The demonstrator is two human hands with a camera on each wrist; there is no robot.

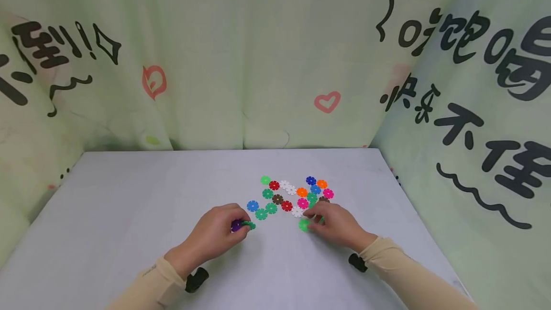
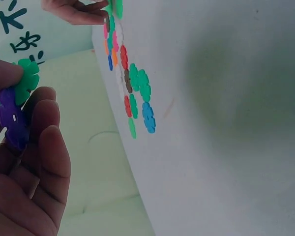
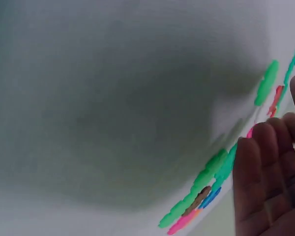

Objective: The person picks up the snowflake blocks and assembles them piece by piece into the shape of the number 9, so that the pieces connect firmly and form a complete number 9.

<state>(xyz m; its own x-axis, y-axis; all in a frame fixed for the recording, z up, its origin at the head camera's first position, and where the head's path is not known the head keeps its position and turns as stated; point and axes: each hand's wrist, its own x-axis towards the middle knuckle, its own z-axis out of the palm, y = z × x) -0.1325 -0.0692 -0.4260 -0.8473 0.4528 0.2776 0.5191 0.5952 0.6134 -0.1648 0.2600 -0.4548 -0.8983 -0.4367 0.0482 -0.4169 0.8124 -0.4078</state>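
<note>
My left hand [image 1: 221, 228] pinches a purple snowflake disc [image 2: 12, 115] and a green snowflake disc [image 2: 28, 81] between thumb and fingers. The two overlap at their edges, the green one beneath the thumb. Over the right part of the scattered discs hovers my right hand [image 1: 335, 224], its thumb and fingers apart with nothing between them in the right wrist view. A light green disc [image 1: 303, 225] and a white disc [image 1: 297, 212] lie right by its fingertips. Part of the discs there is hidden behind this hand.
Several more notched discs lie flat on the white table [image 1: 129, 214], among them a blue disc [image 1: 252, 205], a red disc [image 1: 286, 205], a brown disc [image 1: 277, 199] and an orange disc [image 1: 302, 192]. A printed curtain [image 1: 206, 85] stands around the table's back and sides.
</note>
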